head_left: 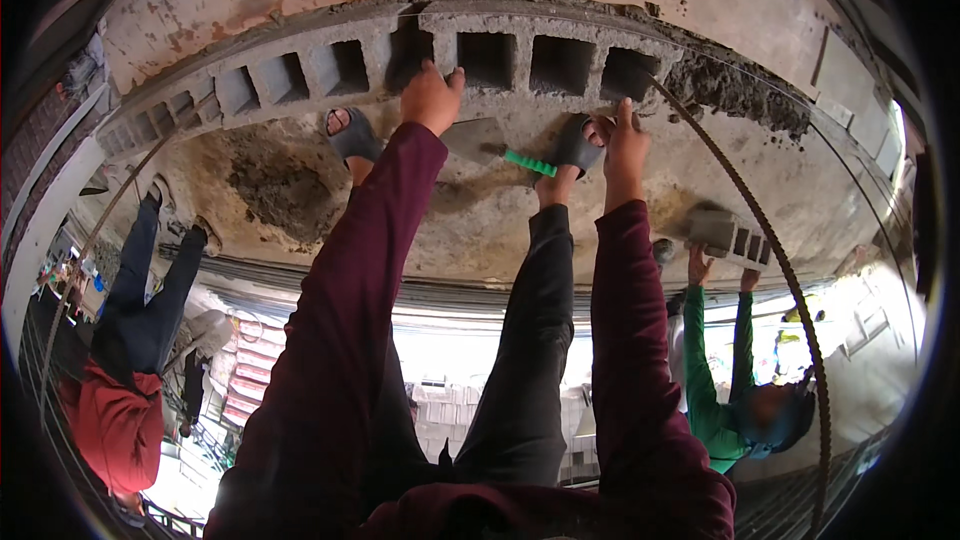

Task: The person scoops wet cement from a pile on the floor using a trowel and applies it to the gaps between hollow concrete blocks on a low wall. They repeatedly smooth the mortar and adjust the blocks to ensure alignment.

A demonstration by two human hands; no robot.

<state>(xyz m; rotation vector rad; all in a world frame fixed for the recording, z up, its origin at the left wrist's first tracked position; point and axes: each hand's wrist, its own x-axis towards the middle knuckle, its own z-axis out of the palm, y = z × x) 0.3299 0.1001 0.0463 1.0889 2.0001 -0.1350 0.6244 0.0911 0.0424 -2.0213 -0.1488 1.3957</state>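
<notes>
A row of grey hollow concrete blocks (344, 68) runs along a pale wall. My left hand (430, 95) has its fingers bent onto the block (524, 65) in the middle right of the row. My right hand (626, 145) is at that block's right end, index fingertip on its near edge, beside a long rusty rebar (723, 170) that reaches into the end cavity. A trowel with a green handle (530, 163) lies between my sandalled feet. Wet mortar (738, 100) lines the footing right of the blocks, under a thin string.
A person in green sleeves (705, 380) holds a loose block (728, 240) at right. A person in red (110, 430) stands at left, near another rebar (134, 182). A dark patch of mortar (270, 188) lies on the ground left of my feet. Cables or bars run behind me.
</notes>
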